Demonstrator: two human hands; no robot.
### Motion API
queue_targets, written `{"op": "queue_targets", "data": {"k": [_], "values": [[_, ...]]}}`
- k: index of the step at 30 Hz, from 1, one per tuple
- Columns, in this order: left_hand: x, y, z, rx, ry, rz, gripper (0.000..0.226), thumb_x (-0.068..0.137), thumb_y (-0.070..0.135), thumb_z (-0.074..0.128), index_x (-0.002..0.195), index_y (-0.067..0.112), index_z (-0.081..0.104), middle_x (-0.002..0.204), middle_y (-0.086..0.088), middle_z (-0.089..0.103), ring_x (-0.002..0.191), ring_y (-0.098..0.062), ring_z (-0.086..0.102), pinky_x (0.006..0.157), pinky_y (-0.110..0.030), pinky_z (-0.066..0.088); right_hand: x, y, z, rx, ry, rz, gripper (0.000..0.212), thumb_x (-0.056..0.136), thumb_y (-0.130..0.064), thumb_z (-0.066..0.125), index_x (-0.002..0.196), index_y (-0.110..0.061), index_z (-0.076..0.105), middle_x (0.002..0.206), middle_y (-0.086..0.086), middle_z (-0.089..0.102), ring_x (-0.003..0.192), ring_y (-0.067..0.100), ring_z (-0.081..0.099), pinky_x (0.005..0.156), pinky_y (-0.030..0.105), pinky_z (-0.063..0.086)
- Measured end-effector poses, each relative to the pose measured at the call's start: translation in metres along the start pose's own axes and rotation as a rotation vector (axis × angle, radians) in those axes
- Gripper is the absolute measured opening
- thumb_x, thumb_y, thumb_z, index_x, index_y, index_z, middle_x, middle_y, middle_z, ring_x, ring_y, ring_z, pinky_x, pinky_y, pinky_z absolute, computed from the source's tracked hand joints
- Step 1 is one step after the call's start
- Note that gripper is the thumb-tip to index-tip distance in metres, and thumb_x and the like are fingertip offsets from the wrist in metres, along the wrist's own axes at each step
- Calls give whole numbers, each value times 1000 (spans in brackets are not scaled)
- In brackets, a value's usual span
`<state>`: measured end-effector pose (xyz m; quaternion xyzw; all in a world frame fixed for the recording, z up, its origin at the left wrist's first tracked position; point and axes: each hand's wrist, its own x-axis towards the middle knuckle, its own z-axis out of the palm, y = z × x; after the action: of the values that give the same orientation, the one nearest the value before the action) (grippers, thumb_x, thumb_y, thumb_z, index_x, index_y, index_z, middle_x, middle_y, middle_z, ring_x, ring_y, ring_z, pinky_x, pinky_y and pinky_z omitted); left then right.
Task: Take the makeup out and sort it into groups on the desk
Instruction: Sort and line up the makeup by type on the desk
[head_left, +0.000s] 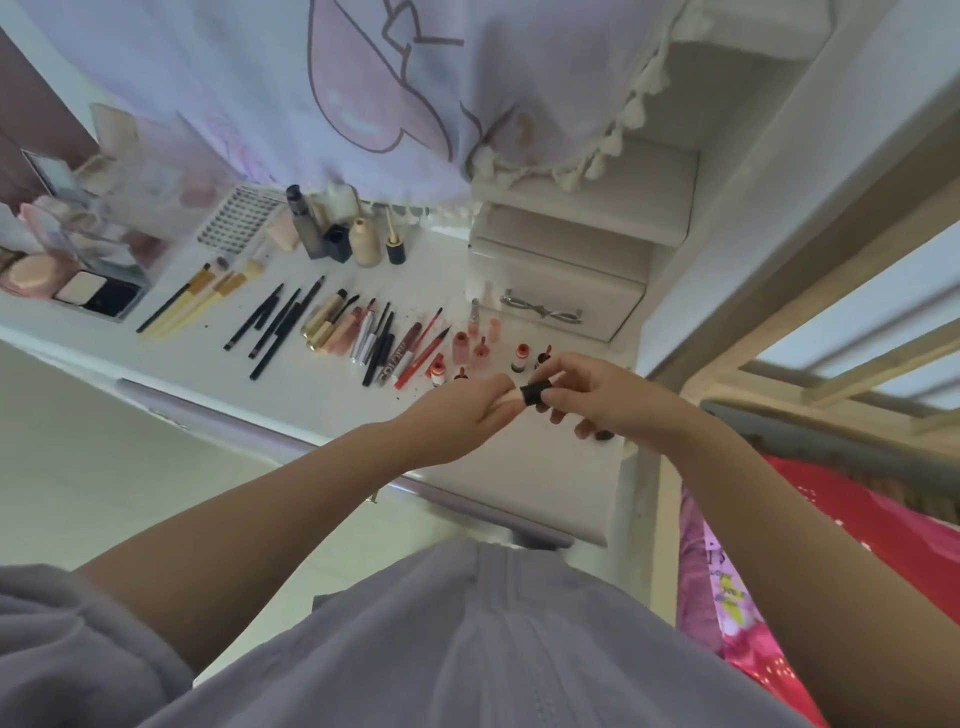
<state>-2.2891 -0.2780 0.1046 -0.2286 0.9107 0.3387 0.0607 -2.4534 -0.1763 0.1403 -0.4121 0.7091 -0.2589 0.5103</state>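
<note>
Over the right part of the white desk, my left hand holds the pale pink body of a small makeup tube. My right hand pinches its black cap. Makeup lies on the desk in groups: brushes, black pencils, gold and pink lip tubes, dark liners and red pencils, small red bottles. Foundation bottles stand at the back.
Compacts and powder cases sit at the far left beside a clear organiser. A lash tray leans at the back. A small drawer unit stands at the right. A lilac curtain hangs over the desk.
</note>
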Motion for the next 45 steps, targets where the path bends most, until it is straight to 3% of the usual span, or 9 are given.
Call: {"op": "queue_targets", "data": {"k": [4, 9, 13, 21, 28, 30, 36, 39, 45], "values": [[2, 4, -1, 26, 17, 30, 24, 100, 34, 36, 105, 14, 49, 67, 9, 46, 56, -8, 44, 52, -26, 35, 0, -2, 1, -51, 26, 42, 35, 97, -46, 40, 91, -17, 58, 69, -4, 62, 53, 6, 48, 46, 16, 36], [5, 5, -1, -21, 38, 57, 18, 100, 33, 37, 91, 20, 44, 66, 8, 46, 55, -9, 43, 51, -25, 34, 1, 3, -5, 3, 10, -10, 15, 97, -30, 49, 101, -18, 57, 80, -3, 63, 63, 5, 52, 49, 17, 40], [7, 7, -1, 19, 40, 67, 18, 100, 34, 36, 99, 19, 46, 67, 9, 47, 57, -11, 46, 54, -28, 38, 2, 5, -8, -7, 25, 107, 44, 93, -56, 40, 94, -18, 62, 74, 1, 65, 65, 20, 47, 57, 31, 36], [8, -12, 9, -206, -103, -100, 33, 100, 40, 33, 97, 16, 56, 74, 6, 50, 65, -9, 46, 61, -25, 39, -3, 18, -32, -69, -8, 94, 7, 94, -19, 55, 100, -16, 56, 85, -2, 64, 71, 10, 56, 58, 22, 46], [11, -27, 28, -278, 24, -230, 44, 97, 40, 42, 76, 3, 55, 66, -9, 42, 60, -17, 39, 59, -29, 31, 2, 46, -24, 389, 48, 231, 20, 94, -5, 53, 113, -12, 54, 107, 8, 67, 91, 16, 65, 69, 30, 59], [15, -26, 36, -307, 66, -338, 42, 99, 37, 38, 85, 1, 55, 70, -9, 54, 63, -19, 50, 63, -31, 41, 6, 56, -8, 507, 68, 257, 26, 97, -6, 49, 122, -11, 53, 109, 9, 65, 96, 17, 65, 70, 32, 60], [18, -13, 47, -947, 95, -555, 32, 102, 32, 32, 114, 4, 42, 91, -7, 65, 80, -17, 65, 79, -29, 55, 27, 74, 24, 777, 179, 320, 23, 97, -5, 46, 119, -5, 52, 110, 11, 67, 103, 20, 65, 71, 36, 59], [26, -17, 57, -789, 170, -464, 31, 98, 35, 43, 115, 11, 51, 105, -2, 65, 97, -13, 61, 90, -29, 48, 41, 74, 27, 586, 275, 249, 20, 95, -6, 52, 114, -10, 52, 113, 7, 64, 104, 16, 61, 76, 30, 56], [50, -20, 74, -427, 487, -482, 27, 94, 36, 52, 111, 17, 60, 73, 6, 51, 64, -6, 48, 59, -17, 36, 76, 83, 34, -34, 435, 104, 20, 91, -19, 60, 109, -17, 52, 108, 3, 55, 78, 5, 53, 63, 10, 38]]}}
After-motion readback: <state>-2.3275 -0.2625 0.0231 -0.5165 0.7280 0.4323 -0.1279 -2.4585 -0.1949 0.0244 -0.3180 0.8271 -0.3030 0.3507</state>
